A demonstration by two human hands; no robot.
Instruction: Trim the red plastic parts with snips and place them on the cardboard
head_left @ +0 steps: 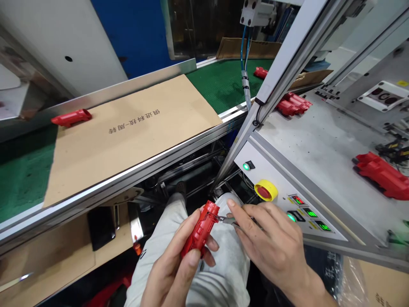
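Note:
A red ribbed plastic housing (pixel 204 228), roughly tube-shaped, is tilted above my lap. My left hand (pixel 174 262) is closed around its lower part, thumb in front and fingertips showing on the far side. In my right hand (pixel 275 241) is a slim metal hand tool (pixel 227 220), pinched between thumb and fingers. Its narrow tip meets the housing near the upper ringed end. Most of the tool is covered by my fingers, so its exact kind is hidden.
A cardboard sheet (pixel 137 128) lies on the green conveyor belt (pixel 214 87), bearing another red housing (pixel 72 118). To the right, the machine table (pixel 316 136) holds more red housings (pixel 381 175). Its front panel carries a yellow-ringed emergency stop (pixel 266 190). An aluminium post (pixel 271 81) rises between them.

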